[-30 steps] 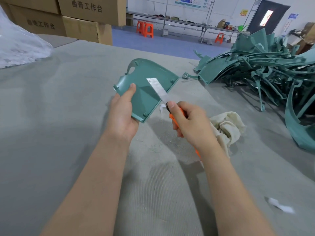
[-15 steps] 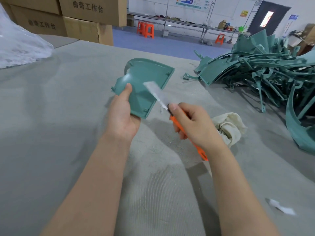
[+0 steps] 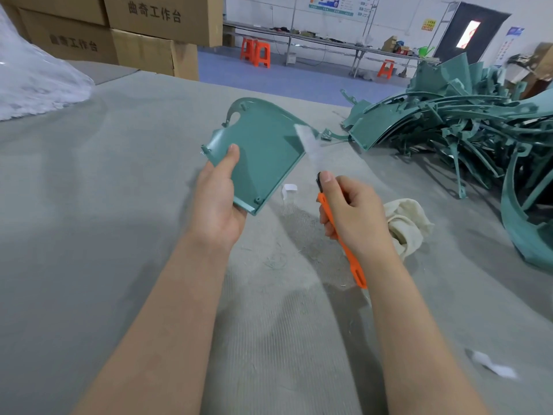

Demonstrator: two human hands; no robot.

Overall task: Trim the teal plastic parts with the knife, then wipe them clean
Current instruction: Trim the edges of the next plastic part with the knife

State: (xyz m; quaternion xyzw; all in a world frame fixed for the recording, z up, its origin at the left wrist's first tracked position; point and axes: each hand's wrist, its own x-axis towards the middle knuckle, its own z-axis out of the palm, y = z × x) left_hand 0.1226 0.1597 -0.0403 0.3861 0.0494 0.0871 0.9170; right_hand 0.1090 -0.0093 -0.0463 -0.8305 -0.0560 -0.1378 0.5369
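left hand (image 3: 218, 202) is gripping teal plastic panel (image 3: 263, 151) above table (image 3: 104, 235), thumb on top, presenting its edge | right hand (image 3: 353, 214) is clenching orange utility knife (image 3: 344, 250) in a fist, blade blurred at panel's corner | rag (image 3: 407, 226) is lying nearby for wiping

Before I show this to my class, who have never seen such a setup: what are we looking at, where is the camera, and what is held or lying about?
No machine here: a person works with bare hands, filmed by a camera worn on the head, looking forward and down. The left hand holds a teal part above the grey table. The right hand grips an orange knife; its blurred blade points up beside the part's right edge. On the table lie a cloth, white scraps and, at right, a pile of teal parts.
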